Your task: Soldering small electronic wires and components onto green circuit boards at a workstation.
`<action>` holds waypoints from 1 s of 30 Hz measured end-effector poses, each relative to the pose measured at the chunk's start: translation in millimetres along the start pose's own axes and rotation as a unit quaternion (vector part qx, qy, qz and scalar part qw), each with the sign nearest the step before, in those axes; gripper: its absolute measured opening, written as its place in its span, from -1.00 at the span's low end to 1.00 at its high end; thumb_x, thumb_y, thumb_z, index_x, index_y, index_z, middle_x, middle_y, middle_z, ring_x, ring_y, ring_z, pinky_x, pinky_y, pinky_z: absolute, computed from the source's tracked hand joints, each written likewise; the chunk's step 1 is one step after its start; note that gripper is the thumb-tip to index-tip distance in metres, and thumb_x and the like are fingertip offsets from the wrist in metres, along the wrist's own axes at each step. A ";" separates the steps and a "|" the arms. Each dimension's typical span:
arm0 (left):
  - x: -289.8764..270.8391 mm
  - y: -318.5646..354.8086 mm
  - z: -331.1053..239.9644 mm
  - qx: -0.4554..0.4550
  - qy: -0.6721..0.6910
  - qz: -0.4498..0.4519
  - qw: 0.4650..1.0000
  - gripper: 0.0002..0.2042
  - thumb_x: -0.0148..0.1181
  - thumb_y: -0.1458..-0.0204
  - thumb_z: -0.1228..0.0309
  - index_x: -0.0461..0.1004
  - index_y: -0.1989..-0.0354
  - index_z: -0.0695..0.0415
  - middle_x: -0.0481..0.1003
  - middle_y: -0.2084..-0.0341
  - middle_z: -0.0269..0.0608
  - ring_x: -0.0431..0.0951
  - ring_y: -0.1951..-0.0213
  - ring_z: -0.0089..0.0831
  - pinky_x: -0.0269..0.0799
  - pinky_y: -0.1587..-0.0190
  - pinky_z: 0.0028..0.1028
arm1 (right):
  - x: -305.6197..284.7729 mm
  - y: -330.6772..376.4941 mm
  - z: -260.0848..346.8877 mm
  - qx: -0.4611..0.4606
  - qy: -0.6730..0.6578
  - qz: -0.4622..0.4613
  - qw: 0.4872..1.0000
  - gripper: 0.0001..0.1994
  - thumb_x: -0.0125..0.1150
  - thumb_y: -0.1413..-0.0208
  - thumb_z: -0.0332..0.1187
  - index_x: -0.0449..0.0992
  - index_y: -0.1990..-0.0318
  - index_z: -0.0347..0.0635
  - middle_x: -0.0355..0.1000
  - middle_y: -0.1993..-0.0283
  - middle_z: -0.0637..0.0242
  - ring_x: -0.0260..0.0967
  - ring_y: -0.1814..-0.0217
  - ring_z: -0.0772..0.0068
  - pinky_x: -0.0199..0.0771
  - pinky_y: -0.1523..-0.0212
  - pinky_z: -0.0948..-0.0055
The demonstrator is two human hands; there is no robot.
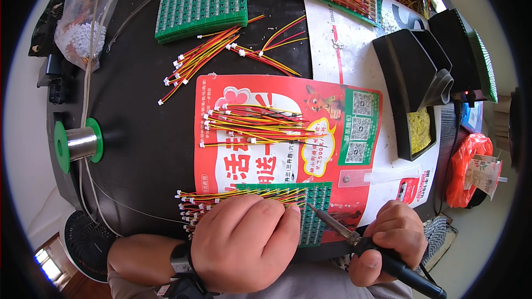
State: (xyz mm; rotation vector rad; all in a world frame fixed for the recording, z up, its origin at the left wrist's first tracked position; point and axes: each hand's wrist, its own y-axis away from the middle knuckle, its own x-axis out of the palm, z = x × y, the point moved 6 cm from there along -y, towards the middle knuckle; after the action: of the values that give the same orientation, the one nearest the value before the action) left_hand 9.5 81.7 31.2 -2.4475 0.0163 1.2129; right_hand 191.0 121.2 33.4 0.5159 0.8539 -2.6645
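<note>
My right hand (396, 238) is closed around the black handle of a soldering iron (335, 224). Its pointed tip meets the green circuit board (317, 227), close to the wire ends. Over the board's left part lies my left hand (244, 238), fingers curled and thumb tip pressed by a connector wire (277, 196). Red, yellow and black wires with white plugs stick out to the left from beneath this hand. Its palm side and part of the board are hidden. Farther up, a loose bundle of wires (255, 126) rests on a red printed sheet (354, 180).
A solder spool (80, 144) stands at left. Stacked green boards (202, 0) and more wires (205, 58) lie at the back. At right is a black iron stand (413, 66) with a yellow sponge (419, 130), beside a red plastic bag (468, 166). A fan (86, 241) is lower left.
</note>
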 end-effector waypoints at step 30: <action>-2.1 -1.0 -0.3 -0.036 0.025 -0.022 0.999 -0.76 0.39 0.30 0.66 0.65 0.35 0.28 0.48 0.50 -0.23 0.48 0.53 -0.31 0.41 0.49 -0.37 | -3.4 -1.0 2.1 0.005 0.013 0.022 1.000 -0.72 0.32 -0.01 -0.23 0.37 0.31 -0.19 0.27 0.58 0.39 0.27 0.62 0.53 0.17 0.58 0.52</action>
State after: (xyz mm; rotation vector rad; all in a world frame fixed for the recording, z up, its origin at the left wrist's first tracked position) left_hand 8.6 82.2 33.4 -2.5270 -0.0688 1.1511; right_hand 193.2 121.3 36.9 0.5653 0.8268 -2.6283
